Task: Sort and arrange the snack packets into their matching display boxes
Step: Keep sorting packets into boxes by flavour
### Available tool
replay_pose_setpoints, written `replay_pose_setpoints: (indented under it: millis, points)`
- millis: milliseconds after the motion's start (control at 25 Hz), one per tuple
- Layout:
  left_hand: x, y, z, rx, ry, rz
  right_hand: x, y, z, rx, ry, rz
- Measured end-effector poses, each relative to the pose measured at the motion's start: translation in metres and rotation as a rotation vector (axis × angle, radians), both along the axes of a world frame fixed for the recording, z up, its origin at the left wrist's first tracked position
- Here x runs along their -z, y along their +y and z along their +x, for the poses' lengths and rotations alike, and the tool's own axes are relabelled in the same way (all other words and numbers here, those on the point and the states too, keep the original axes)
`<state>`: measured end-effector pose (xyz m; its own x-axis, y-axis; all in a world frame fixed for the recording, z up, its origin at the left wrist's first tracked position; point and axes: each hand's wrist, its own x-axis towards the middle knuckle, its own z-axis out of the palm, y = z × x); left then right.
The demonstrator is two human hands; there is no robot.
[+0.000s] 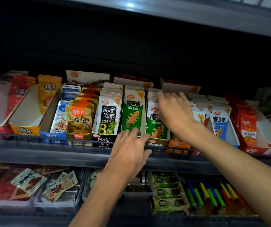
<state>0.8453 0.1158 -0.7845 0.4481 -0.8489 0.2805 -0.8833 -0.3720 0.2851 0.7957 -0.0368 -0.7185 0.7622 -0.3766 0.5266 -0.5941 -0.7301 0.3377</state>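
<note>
1. Where the view is nearest, at the bottom, clear trays [80, 187] hold loose packets at the left, green-labelled packs [166, 192] sit in the middle, and coloured sticks [213, 194] lie at the right.
2. The left hand [130, 151] reaches up across the wire rail [33, 138] of the shelf [49, 154] above. Its fingers [138, 131] are spread and nearly straight. The tips touch the lower edge of the front green packet [132, 112].
3. Behind the rail, display boxes stand side by side. From the left:
   - an orange box [25, 117], with one orange packet [48, 94] upright at its rear;
   - blue packets [60, 118];
   - a gold fish packet [79, 118];
   - a black-and-white kelp packet [108, 115];
   - the green packet.
4. A second green packet [156, 128] stands in the next box to the right, in a brown display box [156, 142]. The right forearm partly covers it.
5. The right hand [174, 112] lies over the row behind that packet. Its fingers [161, 95] are spread, with the tips bent down onto the packet tops.
6. Right of the arm stand a blue-and-white packet [220, 122] and a red packet [247, 128], each in its own box.
7. At the rear, box lids [87, 77] stand upright against the dark back.
</note>
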Motion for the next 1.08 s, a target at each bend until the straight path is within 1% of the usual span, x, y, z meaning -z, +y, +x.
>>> replay_pose_setpoints:
  millis: [80,160,200,320,400,440,520,560,600,680,760,800,880,1080]
  points:
    - [0.0,0.001,-0.001,0.004,0.018,-0.015,0.001,-0.001,-0.003,-0.06,-0.05,-0.004]
    - [-0.003,0.0,-0.002,-0.01,0.073,-0.063,-0.002,0.0,-0.009,-0.185,-0.121,0.068]
    - [-0.006,0.0,-0.002,-0.026,0.119,-0.118,-0.006,0.002,-0.013,-0.253,-0.165,0.123]
    - [-0.012,-0.001,-0.006,-0.065,0.33,-0.358,-0.025,0.014,-0.029,-0.43,-0.382,0.22]
    - [-0.017,0.001,-0.009,-0.025,0.497,-0.508,-0.037,0.024,-0.047,-0.494,-0.526,0.23]
    - [-0.019,0.003,-0.009,0.005,0.558,-0.551,-0.041,0.029,-0.056,-0.513,-0.587,0.258]
    - [-0.023,0.007,-0.012,0.099,0.687,-0.585,-0.042,0.039,-0.074,-0.538,-0.715,0.406]
    - [-0.027,0.009,-0.015,0.169,0.793,-0.597,-0.041,0.042,-0.081,-0.539,-0.781,0.508]
    - [-0.03,0.012,-0.018,0.237,0.909,-0.605,-0.039,0.044,-0.086,-0.534,-0.845,0.625]
    - [-0.033,0.017,-0.024,0.339,1.042,-0.601,-0.036,0.043,-0.088,-0.524,-0.939,0.927]
    - [-0.033,0.021,-0.028,0.405,1.065,-0.612,-0.034,0.043,-0.088,-0.518,-0.967,1.23]
    - [-0.032,0.022,-0.027,0.418,1.054,-0.627,-0.033,0.043,-0.087,-0.511,-0.962,1.322]
    - [-0.029,0.023,-0.024,0.409,1.028,-0.644,-0.03,0.045,-0.086,-0.492,-0.949,1.396]
    - [-0.026,0.023,-0.021,0.416,1.032,-0.64,-0.025,0.051,-0.087,-0.489,-0.987,1.459]
